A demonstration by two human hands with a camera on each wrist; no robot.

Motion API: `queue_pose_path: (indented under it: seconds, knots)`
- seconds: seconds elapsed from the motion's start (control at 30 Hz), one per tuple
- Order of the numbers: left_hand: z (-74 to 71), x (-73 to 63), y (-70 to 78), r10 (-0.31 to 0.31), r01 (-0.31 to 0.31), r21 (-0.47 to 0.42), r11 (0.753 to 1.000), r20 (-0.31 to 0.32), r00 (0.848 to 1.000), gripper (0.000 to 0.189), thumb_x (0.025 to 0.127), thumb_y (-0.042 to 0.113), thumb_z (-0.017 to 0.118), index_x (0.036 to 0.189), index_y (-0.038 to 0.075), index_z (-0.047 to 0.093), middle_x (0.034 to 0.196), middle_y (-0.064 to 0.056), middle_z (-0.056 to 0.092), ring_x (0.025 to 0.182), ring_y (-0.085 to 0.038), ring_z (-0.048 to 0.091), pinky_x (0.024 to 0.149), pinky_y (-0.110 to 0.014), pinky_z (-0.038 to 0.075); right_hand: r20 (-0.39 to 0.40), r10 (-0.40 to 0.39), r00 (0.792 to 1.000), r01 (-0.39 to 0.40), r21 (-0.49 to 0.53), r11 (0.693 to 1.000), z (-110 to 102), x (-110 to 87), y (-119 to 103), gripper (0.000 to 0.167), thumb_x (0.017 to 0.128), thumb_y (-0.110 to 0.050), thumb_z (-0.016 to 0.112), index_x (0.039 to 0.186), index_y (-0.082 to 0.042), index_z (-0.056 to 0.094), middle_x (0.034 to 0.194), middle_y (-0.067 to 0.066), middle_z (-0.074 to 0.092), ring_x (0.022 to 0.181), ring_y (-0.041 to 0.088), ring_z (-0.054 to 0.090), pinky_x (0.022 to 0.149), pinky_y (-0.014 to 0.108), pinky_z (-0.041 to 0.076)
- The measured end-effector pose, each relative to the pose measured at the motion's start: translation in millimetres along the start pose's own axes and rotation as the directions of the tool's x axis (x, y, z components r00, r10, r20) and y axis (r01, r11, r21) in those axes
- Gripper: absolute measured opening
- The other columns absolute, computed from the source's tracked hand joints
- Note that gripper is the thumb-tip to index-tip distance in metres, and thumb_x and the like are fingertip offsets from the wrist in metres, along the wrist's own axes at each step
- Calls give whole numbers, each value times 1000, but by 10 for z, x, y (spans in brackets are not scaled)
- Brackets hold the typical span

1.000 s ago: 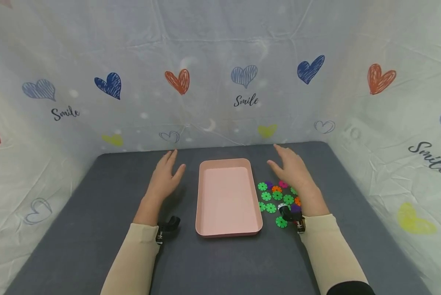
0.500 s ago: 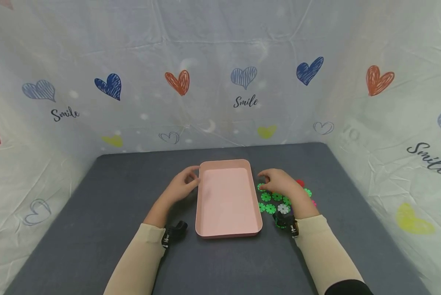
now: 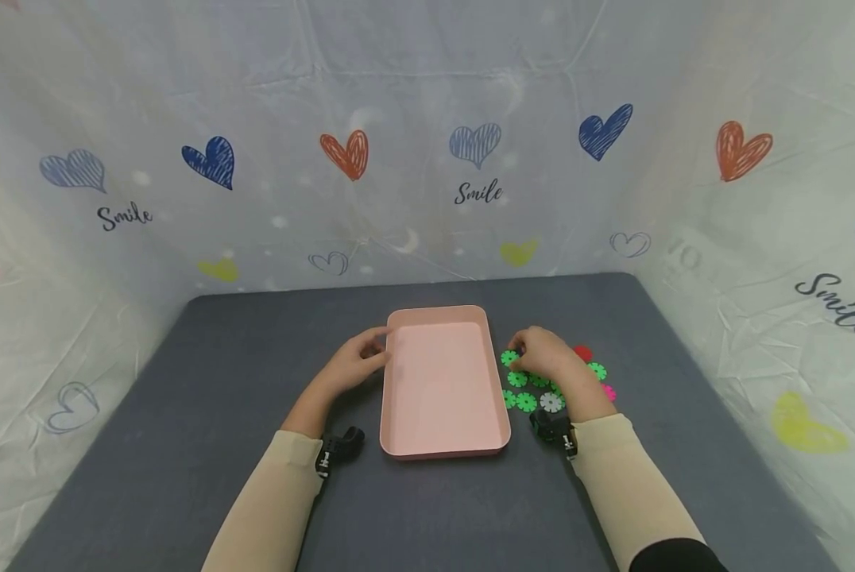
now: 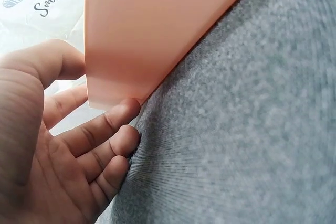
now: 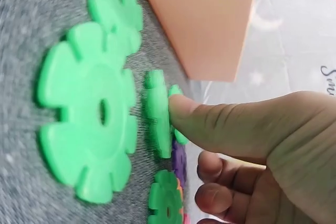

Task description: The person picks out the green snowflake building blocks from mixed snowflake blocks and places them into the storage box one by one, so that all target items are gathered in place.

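Note:
A shallow pink tray (image 3: 442, 389) lies in the middle of the grey table. At its far left corner is my left hand (image 3: 352, 361), fingers loosely bent; in the left wrist view its thumb meets the rim and the fingertips (image 4: 128, 109) reach the base of the outer wall. Right of the tray, my right hand (image 3: 545, 353) bends down over the notched plastic interlocking discs. Its thumb lies against a tilted, blurred green interlocking disc (image 5: 157, 114), with the index finger hidden behind the thumb. The other fingers (image 5: 214, 198) are curled and hold nothing.
Several more discs lie flat beside the tray: green ones (image 3: 526, 402), a white one (image 3: 551, 403), a red one (image 3: 582, 352) and a pink one (image 3: 609, 392). A white printed curtain (image 3: 413, 159) surrounds the table (image 3: 427, 516).
Both hands have come down and inward from outstretched over the table, the left to the tray's side and the right to the discs. The right fingers have closed at a green disc.

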State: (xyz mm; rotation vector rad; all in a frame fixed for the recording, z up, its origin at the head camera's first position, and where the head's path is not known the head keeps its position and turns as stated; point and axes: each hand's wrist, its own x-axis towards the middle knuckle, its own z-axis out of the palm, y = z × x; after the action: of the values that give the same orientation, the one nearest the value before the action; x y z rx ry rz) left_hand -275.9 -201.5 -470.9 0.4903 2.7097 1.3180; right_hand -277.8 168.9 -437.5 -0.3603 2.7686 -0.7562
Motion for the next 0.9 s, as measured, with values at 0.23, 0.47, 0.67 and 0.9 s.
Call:
queue_pose_path:
  seconds: [0.23,0.47,0.67,0.9]
  knots:
    - [-5,13,-26,6,-6,-14,1000,-2,1000,55,101,19,65,152,8,49,111,-14,65,83,-22,61,69,-38,49,-104,-54,993,49,-44,998,-42,-39,0,11,94,-13,74,90,-8,66,73,4,56,66,20,54,69,40,45]
    - [-6,1,-11,-4,4,-24,1000,1,1000,55,101,18,64,153,8,48,111,-14,65,84,-22,61,70,-38,49,-151,-73,986,97,162,982,-214,-193,-231,33,98,-18,71,129,-8,66,87,7,63,73,28,64,66,41,49]
    - [-4,0,2,-4,4,-24,1000,-11,1000,55,100,17,65,152,9,49,110,-14,65,81,-22,60,67,-38,48,-57,-119,991,132,418,899,-223,-294,-548,44,100,-13,69,142,-7,61,96,10,70,93,27,73,72,44,56]
    - [17,10,-25,5,-5,-17,1000,-20,1000,54,100,18,65,152,10,50,109,-14,66,78,-21,59,65,-37,48,-12,-227,974,196,550,812,-54,-340,-780,43,95,-5,72,138,-2,63,104,11,68,98,25,69,88,45,55]
